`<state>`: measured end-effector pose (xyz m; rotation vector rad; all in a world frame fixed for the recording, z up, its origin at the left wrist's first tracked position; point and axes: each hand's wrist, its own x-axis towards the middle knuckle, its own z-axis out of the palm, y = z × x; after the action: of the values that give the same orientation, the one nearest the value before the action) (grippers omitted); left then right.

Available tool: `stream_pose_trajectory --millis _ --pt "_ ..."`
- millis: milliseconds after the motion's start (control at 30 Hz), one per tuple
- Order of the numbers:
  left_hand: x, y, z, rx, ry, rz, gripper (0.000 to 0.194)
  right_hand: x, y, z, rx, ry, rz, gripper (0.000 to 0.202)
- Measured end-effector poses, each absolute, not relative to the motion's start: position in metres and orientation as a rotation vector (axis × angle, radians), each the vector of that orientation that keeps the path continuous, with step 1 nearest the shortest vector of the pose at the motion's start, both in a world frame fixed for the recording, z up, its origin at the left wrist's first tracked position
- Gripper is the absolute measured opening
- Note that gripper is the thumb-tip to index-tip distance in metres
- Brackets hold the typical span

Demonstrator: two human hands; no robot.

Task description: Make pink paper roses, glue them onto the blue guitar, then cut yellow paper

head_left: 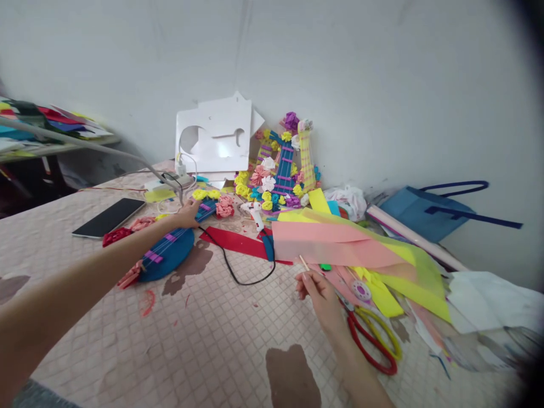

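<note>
A blue craft guitar (172, 255) with purple strips, thin strings and crinkled paper flowers lies flat on the table at the left. My left hand (187, 215) grips its neck just below the yellow flowers (206, 194); some fingers are hidden. In front of me, my right hand (317, 289) pinches a short, thin pale stick (303, 262) that points up and away. A white glue gun (255, 215) sits beyond the hands, its black cord looping between them. Red-and-yellow-handled scissors (374, 340) lie right of my right wrist.
Pink crepe paper (331, 243) and yellow sheets cover the right side, near a tape roll (361, 290) and blue bag (425, 215). Decorated craft guitars (284, 164) and a white cut-out board (212, 136) lean at the wall. A dark tablet (109, 217) lies left. Red strips (238, 242) lie mid-table.
</note>
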<state>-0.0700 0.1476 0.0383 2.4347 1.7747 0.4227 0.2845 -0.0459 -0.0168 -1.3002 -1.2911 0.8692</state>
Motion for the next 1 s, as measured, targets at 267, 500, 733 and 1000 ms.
stream_pose_trajectory --millis 267,500,733,1000 --pt "-0.053 0.092 0.049 2.512 1.679 0.313 0.051 0.282 -0.046 -0.018 -1.285 -1.286 0.887 0.031" --pt "0.028 0.003 0.033 2.866 0.961 0.505 0.033 0.253 -0.043 -0.005 -1.222 -1.359 0.966 0.027" --pt "0.075 -0.002 0.024 3.122 0.747 0.566 0.02 0.228 -0.037 -0.006 -1.126 -1.261 1.023 0.036" --pt "0.089 -0.013 -0.003 2.894 0.763 0.835 0.028 0.247 -0.04 -0.008 -1.092 -1.15 1.058 0.024"
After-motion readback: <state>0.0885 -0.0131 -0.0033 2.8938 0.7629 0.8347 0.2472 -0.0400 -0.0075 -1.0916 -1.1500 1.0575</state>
